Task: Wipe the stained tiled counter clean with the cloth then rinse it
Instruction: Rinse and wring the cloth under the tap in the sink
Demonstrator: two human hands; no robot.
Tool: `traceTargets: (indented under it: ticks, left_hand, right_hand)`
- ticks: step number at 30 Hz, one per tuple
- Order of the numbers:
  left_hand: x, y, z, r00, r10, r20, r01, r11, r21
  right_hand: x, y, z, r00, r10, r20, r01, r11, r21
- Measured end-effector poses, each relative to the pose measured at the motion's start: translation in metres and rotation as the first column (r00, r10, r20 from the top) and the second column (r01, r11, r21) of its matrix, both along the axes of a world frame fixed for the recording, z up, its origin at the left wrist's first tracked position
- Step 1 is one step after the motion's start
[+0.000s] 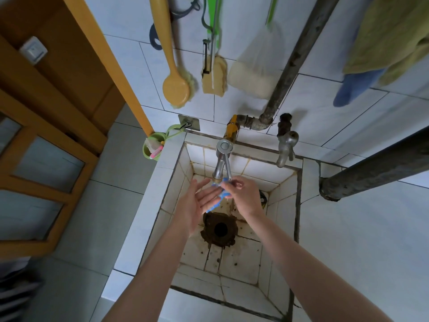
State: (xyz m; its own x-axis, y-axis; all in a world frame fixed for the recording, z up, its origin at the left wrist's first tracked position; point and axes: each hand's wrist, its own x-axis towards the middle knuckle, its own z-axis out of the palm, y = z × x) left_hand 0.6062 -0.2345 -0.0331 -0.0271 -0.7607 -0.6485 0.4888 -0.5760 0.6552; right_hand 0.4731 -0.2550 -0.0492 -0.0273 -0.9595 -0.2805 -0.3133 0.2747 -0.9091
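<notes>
One sink [234, 261] | two taps [222, 159] [286, 145] | left hand [197, 205] spread flat | right hand [243, 198] pinching one blue cloth [218, 202]

A basin [282, 194] is sunk into the desk [359, 240], which spreads to its right. The drain [220, 229] sits in the basin floor. A tap [221, 162] reaches out from the back wall, with a second tap [286, 147] to its right. Under the first tap's spout, above the drain, the left hand [197, 205] and right hand [241, 196] meet, the cloth [218, 203] between them, pinched by the right. A cup [152, 147] hangs off the basin's back left corner. On the wall above hang a brush [175, 89], a sponge [213, 75] and a bag [253, 73], left to right.
</notes>
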Motion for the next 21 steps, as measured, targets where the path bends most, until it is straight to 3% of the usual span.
traceTargets:
  ticks: [3,7,13,21]
  left_hand:
    - [0.01,0.002,-0.011,0.966,-0.079,0.246,0.095,0.994,-0.056]
    - [0.02,0.007,-0.027,0.829,-0.265,0.492,0.325,0.945,-0.038]
    - [0.02,0.002,-0.024,0.714,-0.418,0.561,0.569,0.814,-0.116]
    - [0.022,0.009,-0.028,0.787,-0.326,0.524,0.424,0.902,-0.076]
  right_hand:
    - [-0.003,-0.005,0.002,0.988,-0.038,0.149,0.019,0.992,0.125]
    - [0.0,-0.005,0.003,0.959,-0.025,0.282,-0.034,0.979,0.201]
    - [0.0,-0.008,0.011,0.945,-0.032,0.326,-0.053,0.967,0.251]
    - [-0.003,-0.009,0.006,0.939,-0.168,0.3,0.061,0.94,0.336]
